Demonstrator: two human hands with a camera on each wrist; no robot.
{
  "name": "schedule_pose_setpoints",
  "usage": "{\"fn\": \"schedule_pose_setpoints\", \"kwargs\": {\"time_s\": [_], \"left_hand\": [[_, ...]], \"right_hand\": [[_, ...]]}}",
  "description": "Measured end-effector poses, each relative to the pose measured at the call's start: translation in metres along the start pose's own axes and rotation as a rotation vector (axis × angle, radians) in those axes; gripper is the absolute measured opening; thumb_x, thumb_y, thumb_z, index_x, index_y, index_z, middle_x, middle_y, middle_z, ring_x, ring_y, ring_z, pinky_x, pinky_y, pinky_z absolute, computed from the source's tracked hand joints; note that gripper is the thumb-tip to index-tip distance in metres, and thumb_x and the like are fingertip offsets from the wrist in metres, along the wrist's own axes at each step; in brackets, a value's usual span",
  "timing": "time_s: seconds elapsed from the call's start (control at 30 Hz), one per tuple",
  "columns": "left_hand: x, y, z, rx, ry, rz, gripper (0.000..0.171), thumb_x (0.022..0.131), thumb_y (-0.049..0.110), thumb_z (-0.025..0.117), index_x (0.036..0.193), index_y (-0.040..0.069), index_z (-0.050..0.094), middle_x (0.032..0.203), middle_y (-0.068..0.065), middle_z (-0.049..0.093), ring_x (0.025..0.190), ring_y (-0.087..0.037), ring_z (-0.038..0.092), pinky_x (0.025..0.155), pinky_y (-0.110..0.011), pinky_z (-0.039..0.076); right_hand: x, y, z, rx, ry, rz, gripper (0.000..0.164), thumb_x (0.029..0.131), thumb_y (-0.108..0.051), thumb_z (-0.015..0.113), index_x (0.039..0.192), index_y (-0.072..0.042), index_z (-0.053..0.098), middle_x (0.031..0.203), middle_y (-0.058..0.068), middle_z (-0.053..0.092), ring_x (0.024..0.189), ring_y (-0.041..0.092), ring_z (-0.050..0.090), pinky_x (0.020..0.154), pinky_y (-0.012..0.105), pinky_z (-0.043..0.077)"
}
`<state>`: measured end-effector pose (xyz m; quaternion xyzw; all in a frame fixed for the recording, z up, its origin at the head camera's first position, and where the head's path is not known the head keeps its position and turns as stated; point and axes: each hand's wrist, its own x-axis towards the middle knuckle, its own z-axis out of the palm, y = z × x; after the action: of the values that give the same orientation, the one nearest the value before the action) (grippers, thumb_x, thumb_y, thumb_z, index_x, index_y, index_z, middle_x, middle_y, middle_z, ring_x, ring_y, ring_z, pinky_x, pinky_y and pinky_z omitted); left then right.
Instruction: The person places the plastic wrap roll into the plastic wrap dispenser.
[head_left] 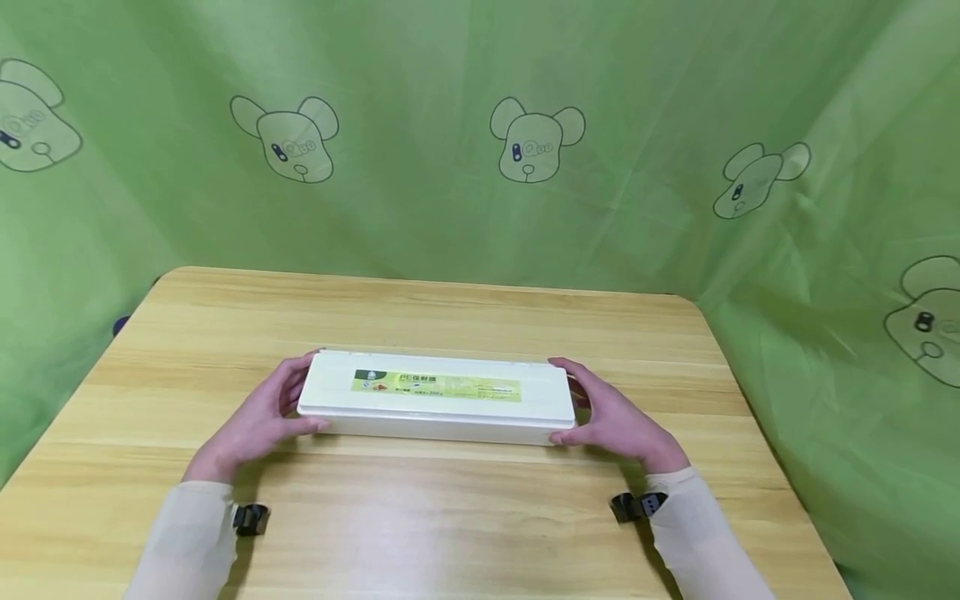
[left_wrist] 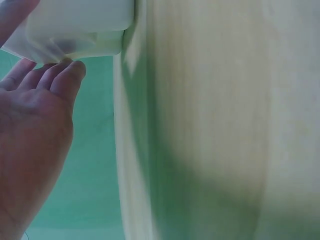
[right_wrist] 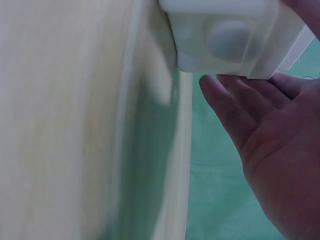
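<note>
A long white cling film box point(head_left: 437, 398) lies crosswise at the middle of the wooden table, its lid down and a yellow-green printed label on top. My left hand point(head_left: 258, 417) grips its left end, thumb at the near side and fingers round the far corner. At the opposite end, my right hand point(head_left: 618, 417) holds it in the same way. The left wrist view has the box's end wall point(left_wrist: 85, 17) above the bent fingers. A round bulge marks the other end wall point(right_wrist: 225, 40) in the right wrist view, fingertips right at its edge.
The wooden table point(head_left: 442, 517) has rounded far corners. Behind it and along both sides hangs a green curtain point(head_left: 420, 217) printed with cartoon animal heads. Black camera mounts sit at the left wrist point(head_left: 251, 520) and the right wrist point(head_left: 637, 506), over pale sleeves.
</note>
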<state>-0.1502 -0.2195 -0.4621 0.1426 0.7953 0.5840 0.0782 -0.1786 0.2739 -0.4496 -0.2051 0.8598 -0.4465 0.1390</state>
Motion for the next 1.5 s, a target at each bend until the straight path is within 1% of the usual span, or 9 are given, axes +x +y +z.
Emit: {"fn": "schedule_pose_setpoints", "kwargs": {"time_s": [0.1, 0.37, 0.53, 0.6, 0.8, 1.0, 1.3, 1.4, 1.5], "left_hand": [[0.001, 0.000, 0.000, -0.001, -0.003, -0.006, 0.096, 0.073, 0.006, 0.085, 0.149, 0.000, 0.027, 0.157, -0.019, 0.026, 0.142, -0.034, 0.027, 0.106, -0.015, 0.032], [0.002, 0.000, 0.000, 0.006, -0.005, -0.003, 0.097, 0.073, 0.006, 0.085, 0.150, 0.000, 0.027, 0.157, -0.020, 0.026, 0.142, -0.035, 0.028, 0.106, -0.015, 0.032], [0.001, 0.002, -0.001, 0.023, -0.012, -0.011, 0.101, 0.073, 0.008, 0.086, 0.152, 0.002, 0.024, 0.156, -0.020, 0.027, 0.141, -0.035, 0.029, 0.106, -0.015, 0.032], [0.001, 0.003, -0.002, 0.027, -0.015, -0.011, 0.103, 0.073, 0.010, 0.086, 0.153, 0.004, 0.023, 0.157, -0.020, 0.026, 0.141, -0.035, 0.028, 0.105, -0.014, 0.032], [0.000, 0.002, -0.002, 0.024, -0.016, 0.011, 0.105, 0.074, 0.012, 0.085, 0.156, 0.008, 0.020, 0.158, -0.020, 0.024, 0.141, -0.036, 0.028, 0.104, -0.011, 0.031], [-0.003, 0.000, 0.000, 0.031, -0.008, 0.038, 0.102, 0.077, 0.012, 0.084, 0.156, 0.007, 0.019, 0.157, -0.021, 0.024, 0.142, -0.037, 0.027, 0.105, -0.010, 0.029], [-0.006, 0.002, -0.001, 0.094, -0.008, 0.009, 0.104, 0.080, 0.020, 0.083, 0.158, 0.012, 0.014, 0.161, -0.015, 0.017, 0.145, -0.034, 0.019, 0.110, -0.013, 0.022], [-0.007, 0.003, -0.002, 0.108, -0.005, 0.013, 0.104, 0.081, 0.020, 0.082, 0.158, 0.011, 0.014, 0.161, -0.014, 0.016, 0.145, -0.033, 0.018, 0.113, -0.018, 0.021], [-0.009, 0.004, -0.004, 0.132, -0.004, 0.004, 0.104, 0.081, 0.022, 0.082, 0.158, 0.014, 0.013, 0.162, -0.012, 0.014, 0.145, -0.034, 0.017, 0.116, -0.032, 0.020]], "right_hand": [[0.000, 0.002, -0.001, -0.004, 0.007, 0.003, 0.111, 0.066, -0.034, 0.092, 0.154, -0.021, 0.026, 0.144, 0.006, 0.045, 0.131, 0.026, 0.044, 0.110, 0.050, 0.035], [-0.001, 0.003, 0.000, -0.007, -0.001, 0.020, 0.113, 0.069, -0.037, 0.090, 0.157, -0.021, 0.021, 0.149, 0.007, 0.040, 0.136, 0.028, 0.039, 0.114, 0.054, 0.027], [-0.003, 0.001, 0.000, -0.015, -0.010, 0.024, 0.115, 0.071, -0.036, 0.089, 0.158, -0.018, 0.016, 0.155, 0.007, 0.033, 0.140, 0.028, 0.032, 0.116, 0.053, 0.021], [-0.003, 0.000, 0.000, -0.016, -0.014, 0.023, 0.115, 0.072, -0.037, 0.088, 0.159, -0.019, 0.014, 0.156, 0.005, 0.031, 0.142, 0.026, 0.029, 0.117, 0.052, 0.019], [-0.002, -0.001, -0.002, -0.017, -0.019, 0.003, 0.116, 0.072, -0.038, 0.088, 0.159, -0.020, 0.013, 0.157, -0.001, 0.028, 0.143, 0.022, 0.026, 0.118, 0.050, 0.016], [-0.002, -0.001, -0.002, -0.018, -0.036, -0.013, 0.115, 0.073, -0.037, 0.087, 0.159, -0.022, 0.012, 0.158, 0.000, 0.026, 0.143, 0.023, 0.025, 0.117, 0.050, 0.017], [-0.006, -0.003, -0.003, 0.012, -0.036, -0.030, 0.110, 0.076, -0.033, 0.086, 0.159, -0.024, 0.013, 0.161, -0.001, 0.019, 0.144, 0.027, 0.023, 0.117, 0.053, 0.015], [-0.008, -0.003, -0.005, 0.000, -0.024, -0.040, 0.108, 0.077, -0.032, 0.086, 0.159, -0.026, 0.015, 0.161, 0.001, 0.017, 0.144, 0.032, 0.021, 0.117, 0.056, 0.017], [-0.009, -0.001, -0.009, -0.002, -0.020, -0.054, 0.106, 0.078, -0.029, 0.085, 0.158, -0.027, 0.017, 0.162, 0.002, 0.013, 0.145, 0.035, 0.017, 0.116, 0.058, 0.017]]}}
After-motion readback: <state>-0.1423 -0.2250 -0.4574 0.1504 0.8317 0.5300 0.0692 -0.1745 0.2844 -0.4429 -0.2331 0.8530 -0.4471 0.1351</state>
